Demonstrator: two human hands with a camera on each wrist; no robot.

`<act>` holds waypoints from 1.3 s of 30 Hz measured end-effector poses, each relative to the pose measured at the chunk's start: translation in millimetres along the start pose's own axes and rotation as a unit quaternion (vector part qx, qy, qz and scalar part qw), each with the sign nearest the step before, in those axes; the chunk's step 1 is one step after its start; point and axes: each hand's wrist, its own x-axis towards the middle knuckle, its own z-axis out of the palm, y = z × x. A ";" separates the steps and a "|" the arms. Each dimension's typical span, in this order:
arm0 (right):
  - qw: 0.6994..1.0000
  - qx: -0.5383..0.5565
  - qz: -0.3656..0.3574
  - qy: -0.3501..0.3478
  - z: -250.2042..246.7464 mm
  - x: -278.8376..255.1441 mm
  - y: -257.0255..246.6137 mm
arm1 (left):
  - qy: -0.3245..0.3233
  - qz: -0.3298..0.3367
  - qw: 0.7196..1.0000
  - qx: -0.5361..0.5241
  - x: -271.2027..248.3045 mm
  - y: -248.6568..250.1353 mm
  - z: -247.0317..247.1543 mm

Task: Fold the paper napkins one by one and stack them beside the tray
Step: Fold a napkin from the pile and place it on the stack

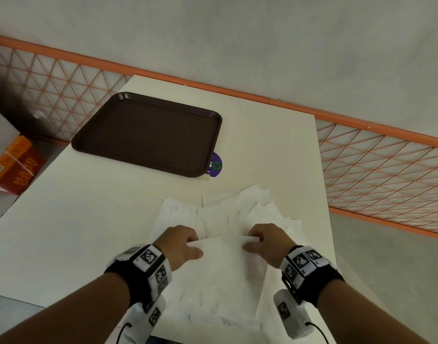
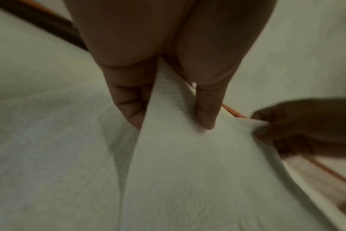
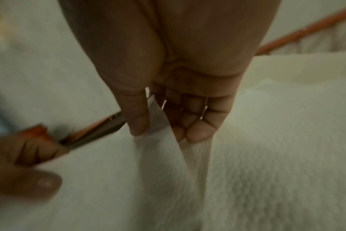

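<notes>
From my head view I see the whole cream table point(image 1: 262, 145): the dark brown tray point(image 1: 148, 135), rounded at its corners and finely gridded, lies at eleven o'clock, and loose white napkins point(image 1: 250, 207) fan out at twelve o'clock just past my hands. My left hand point(image 1: 182, 245) and right hand point(image 1: 268, 243) each pinch a far corner of one napkin point(image 1: 220, 274), lifting that edge. Only the wrist views show the grip: thumb point(image 2: 206, 106) against curled fingers with paper between, and the soft, dimpled embossing of the sheet. The right wrist view shows my thumb point(image 3: 137, 114) clamping a turned-up strip.
</notes>
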 end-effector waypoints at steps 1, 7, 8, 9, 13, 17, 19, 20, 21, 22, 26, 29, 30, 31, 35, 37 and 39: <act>0.997 0.070 0.003 0.012 -0.8 -4.6 4.1 | 0.005 -0.003 0.999 -0.045 -1.0 -3.8 -1.6; 0.939 0.320 0.073 0.104 -7.0 -13.4 23.1 | 0.085 -0.015 0.984 -0.154 16.3 -2.1 -7.4; 0.937 0.316 0.084 0.123 -10.9 -10.5 26.0 | 0.100 -0.019 0.982 -0.160 22.2 3.8 -7.4; 0.939 0.300 0.094 0.142 -16.1 -6.8 28.0 | 0.116 -0.021 0.980 -0.161 28.5 11.5 -7.7; 0.947 0.219 0.115 0.203 -50.5 13.7 26.2 | 0.169 0.011 0.981 -0.092 65.6 50.9 -17.7; 0.950 0.146 0.142 0.237 -101.6 54.3 22.8 | 0.192 0.038 0.980 -0.043 117.7 91.7 -48.9; 0.952 0.100 0.152 0.248 -124.8 77.3 21.7 | 0.188 0.040 0.981 -0.003 146.0 107.3 -63.0; 0.952 0.077 0.154 0.253 -135.2 87.5 20.1 | 0.187 0.035 0.982 0.010 159.5 113.5 -68.0; 0.953 0.056 0.157 0.254 -143.8 97.4 19.0 | 0.185 0.028 0.982 0.024 171.8 119.2 -72.2; 0.953 0.037 0.159 0.255 -151.6 106.5 18.0 | 0.181 0.019 0.982 0.038 182.9 124.4 -75.3; 0.953 0.014 0.174 0.248 -169.1 144.0 22.2 | 0.166 0.005 0.981 0.099 218.6 142.6 -84.1; 0.952 0.005 0.185 0.243 -176.4 169.1 27.6 | 0.158 -0.004 0.977 0.144 242.8 154.2 -89.5; 0.953 0.004 0.187 0.240 -178.5 176.3 29.0 | 0.155 -0.007 0.975 0.159 250.0 156.8 -90.6; 0.953 0.004 0.189 0.237 -180.0 183.7 31.0 | 0.152 -0.010 0.973 0.173 256.9 158.7 -91.6; 0.957 -0.003 0.199 0.212 -179.1 208.7 36.7 | 0.128 -0.029 0.969 0.211 277.7 162.2 -91.6; 0.959 -0.008 0.199 0.199 -177.7 217.7 37.5 | 0.124 -0.039 0.966 0.224 283.3 163.6 -89.7; 0.960 -0.007 0.199 0.195 -178.1 224.7 37.6 | 0.127 -0.047 0.962 0.237 287.5 165.3 -88.1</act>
